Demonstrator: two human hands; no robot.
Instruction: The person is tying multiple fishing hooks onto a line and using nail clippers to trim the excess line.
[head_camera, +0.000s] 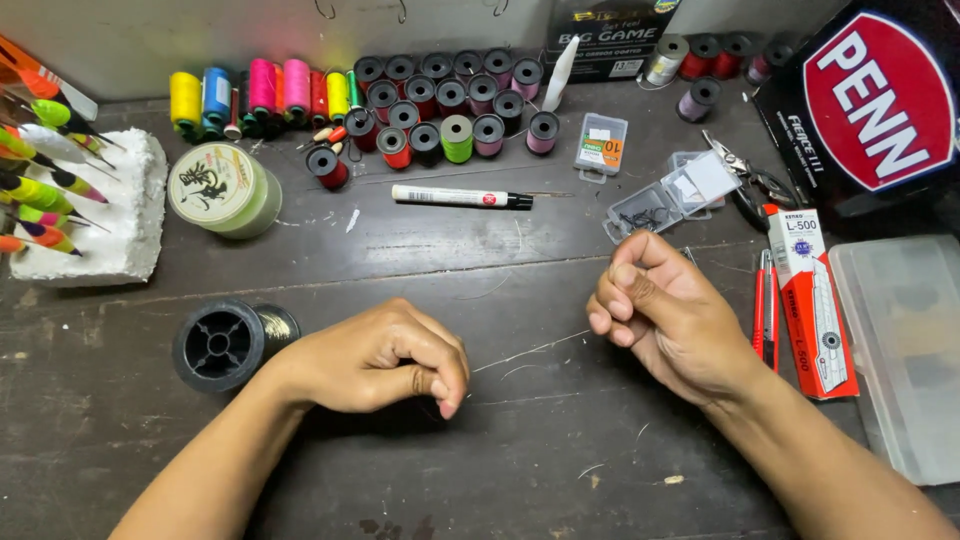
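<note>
My left hand (385, 358) rests on the dark wooden table (500, 470), fingers curled and thumb and forefinger pinched together at its right tip. My right hand (665, 315) hovers to the right, closed in a loose fist. A thin pale fishing line (530, 351) runs across the gap between the two hands and seems pinched at both ends. A black spool of clear line (225, 343) lies just left of my left wrist.
Several thread bobbins (440, 100) and bright spools (265, 92) line the back. A green line spool (222, 188), white marker pen (460, 197), open hook box (665, 200), pliers (755, 180), red cutter (766, 310), boxed cutter (815, 300), clear case (905, 340), floats in foam (95, 215).
</note>
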